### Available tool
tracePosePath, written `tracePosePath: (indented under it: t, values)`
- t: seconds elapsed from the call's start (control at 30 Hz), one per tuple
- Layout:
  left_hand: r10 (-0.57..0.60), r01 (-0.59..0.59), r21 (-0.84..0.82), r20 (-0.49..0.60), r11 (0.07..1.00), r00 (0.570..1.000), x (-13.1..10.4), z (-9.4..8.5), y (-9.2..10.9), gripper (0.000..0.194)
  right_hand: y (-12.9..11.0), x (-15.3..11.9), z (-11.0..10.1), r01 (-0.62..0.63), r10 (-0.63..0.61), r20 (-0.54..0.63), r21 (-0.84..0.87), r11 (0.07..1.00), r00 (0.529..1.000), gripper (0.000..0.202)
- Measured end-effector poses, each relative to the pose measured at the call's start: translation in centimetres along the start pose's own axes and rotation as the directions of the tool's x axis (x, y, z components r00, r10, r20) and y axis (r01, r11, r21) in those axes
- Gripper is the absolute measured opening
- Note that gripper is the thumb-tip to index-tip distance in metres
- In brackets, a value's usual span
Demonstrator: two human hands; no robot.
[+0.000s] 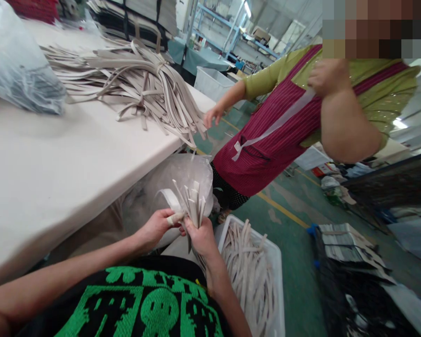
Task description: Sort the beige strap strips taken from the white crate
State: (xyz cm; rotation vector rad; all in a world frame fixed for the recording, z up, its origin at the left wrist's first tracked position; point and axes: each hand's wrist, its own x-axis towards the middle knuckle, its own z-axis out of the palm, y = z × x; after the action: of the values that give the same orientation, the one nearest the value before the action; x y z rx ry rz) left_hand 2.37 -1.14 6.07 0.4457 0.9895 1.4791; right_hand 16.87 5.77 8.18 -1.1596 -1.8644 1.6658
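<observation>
Just in front of my body, my right hand [204, 238] is closed around a bunch of light grey, flat strips [193, 202], whose ends fan upward above the fist. My left hand [159, 228] meets it from the side, thumb and fingers pinched on a wider white strip [170, 199] at the bunch's left edge. A pale wrap covers one left finger. Below the right hand, the lower ends of the strips are partly hidden by my forearm. Behind the bunch hangs a clear plastic bag [143, 185] beside the table edge.
A large heap of similar strips [150, 89] lies on the white table [73, 159], near a filled plastic bag [17, 61]. Right of my arm stands a white crate [279, 276] of strips. A co-worker in a maroon apron [266, 140] stands opposite, one hand [215, 114] near the heap.
</observation>
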Motion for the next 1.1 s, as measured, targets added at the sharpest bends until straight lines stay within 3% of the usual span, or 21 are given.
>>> tracePosePath:
  t: [0.07, 0.23, 0.37, 0.43, 0.57, 0.73, 0.8, 0.93, 1.0, 1.1]
  values:
    - [0.002, -0.002, -0.027, 0.016, 1.000, 1.000, 0.0, 0.2, 0.0, 0.036, -0.3, 0.1, 0.0, -0.012, 0.012, 0.030, 0.025, 1.000, 0.999, 0.055]
    - [0.040, -0.038, 0.016, -0.166, 0.999, 0.985, 0.4, -1.1, 1.4, 0.032, 0.0, -0.5, -0.7, -0.105, 0.103, 0.091, 0.011, 0.994, 0.991, 0.056]
    - [0.011, -0.012, 0.055, 0.017, 0.998, 1.000, -0.2, -0.5, 0.6, 0.036, -0.3, 0.0, 0.0, -0.033, 0.032, 0.031, 0.030, 0.999, 0.999, 0.054]
    - [0.024, -0.027, 0.053, 0.050, 0.998, 0.998, -0.5, -0.1, 0.2, 0.039, -0.5, 0.4, 0.3, -0.012, 0.010, 0.037, 0.058, 0.998, 0.999, 0.055]
    - [0.002, -0.004, 0.027, 0.040, 1.000, 0.999, -0.4, -0.6, 1.0, 0.046, -0.1, 0.4, 0.3, -0.031, 0.023, 0.088, 0.101, 0.994, 0.996, 0.056]
    - [-0.019, 0.018, -0.009, -0.083, 1.000, 0.996, -0.3, -1.4, 2.1, 0.048, 0.6, -0.2, -0.2, 0.021, -0.026, 0.112, 0.050, 0.999, 0.993, 0.044]
    - [-0.057, 0.050, -0.067, -0.107, 0.996, 0.993, -0.5, -1.5, 2.2, 0.050, 0.6, 0.0, -0.7, 0.059, -0.061, 0.054, 0.039, 0.998, 0.997, 0.041]
    - [-0.213, 0.192, -0.181, -0.101, 0.965, 0.972, -1.4, -1.3, 2.2, 0.053, 0.7, 1.6, -1.7, 0.164, -0.140, -0.189, 0.117, 0.979, 0.972, 0.036]
    - [-0.290, 0.274, -0.206, -0.052, 0.939, 0.956, -2.0, -1.0, 2.1, 0.052, 0.8, 2.4, -1.6, 0.203, -0.178, -0.144, 0.189, 0.961, 0.974, 0.033]
    - [-0.369, 0.369, -0.220, 0.039, 0.903, 0.928, -2.8, -0.4, 2.0, 0.050, 0.9, 3.1, -0.4, 0.188, -0.201, 0.034, 0.235, 0.954, 0.979, 0.032]
